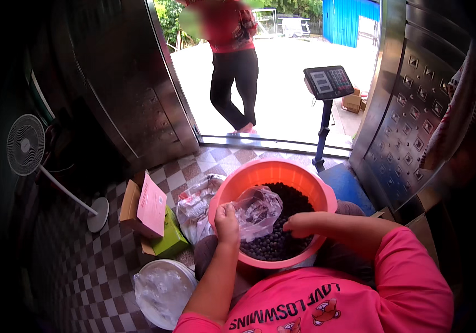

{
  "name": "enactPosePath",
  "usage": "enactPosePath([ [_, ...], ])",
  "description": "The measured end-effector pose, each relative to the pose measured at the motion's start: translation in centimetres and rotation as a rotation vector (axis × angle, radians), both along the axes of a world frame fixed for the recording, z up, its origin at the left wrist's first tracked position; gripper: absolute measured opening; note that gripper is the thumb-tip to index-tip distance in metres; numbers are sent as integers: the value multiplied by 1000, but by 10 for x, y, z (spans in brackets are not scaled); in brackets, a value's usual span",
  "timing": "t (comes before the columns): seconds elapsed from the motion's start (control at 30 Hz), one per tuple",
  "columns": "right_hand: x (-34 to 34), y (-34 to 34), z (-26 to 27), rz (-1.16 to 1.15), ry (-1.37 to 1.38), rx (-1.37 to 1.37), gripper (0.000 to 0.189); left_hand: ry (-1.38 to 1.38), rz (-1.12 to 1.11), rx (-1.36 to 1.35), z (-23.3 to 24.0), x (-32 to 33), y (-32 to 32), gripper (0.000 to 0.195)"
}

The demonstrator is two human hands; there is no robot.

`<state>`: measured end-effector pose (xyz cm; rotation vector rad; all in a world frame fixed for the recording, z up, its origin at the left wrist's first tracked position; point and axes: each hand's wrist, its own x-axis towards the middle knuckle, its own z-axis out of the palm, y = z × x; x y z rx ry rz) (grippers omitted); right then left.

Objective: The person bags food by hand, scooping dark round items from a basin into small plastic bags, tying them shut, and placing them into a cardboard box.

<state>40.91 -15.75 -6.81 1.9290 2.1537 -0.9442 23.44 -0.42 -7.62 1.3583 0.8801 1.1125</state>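
Observation:
A large pink plastic basin (328, 195) stands between my knees, holding a mass of small dark round fruit (269, 249). At its left rim my left hand (226, 220) pinches the edge of a clear plastic bag (259, 210). The bag hangs inside the basin above the fruit, its mouth spread; how much it contains is hard to make out. My right hand (301, 224) reaches over the right side of the basin, low at the fruit. Its fingers point down and are partly hidden, so whether they hold any fruit does not show.
A platform scale with a keypad display (329, 82) and blue plate (346, 187) stands right of the basin. Leftward are crumpled bags (200, 208), cardboard boxes (150, 208), a white bucket with plastic film (165, 291) and a fan (25, 145). A person (234, 79) stands beyond the doorway.

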Motion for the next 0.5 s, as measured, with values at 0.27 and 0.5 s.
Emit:
enactPosePath([
  [0.27, -38, 3, 0, -7, -67, -246, 53, -43, -101, -141, -15, 2, 4, 11],
  [0.5, -32, 10, -20, 52, 8, -276, 47, -33, -133, -145, -12, 4, 2, 12],
])
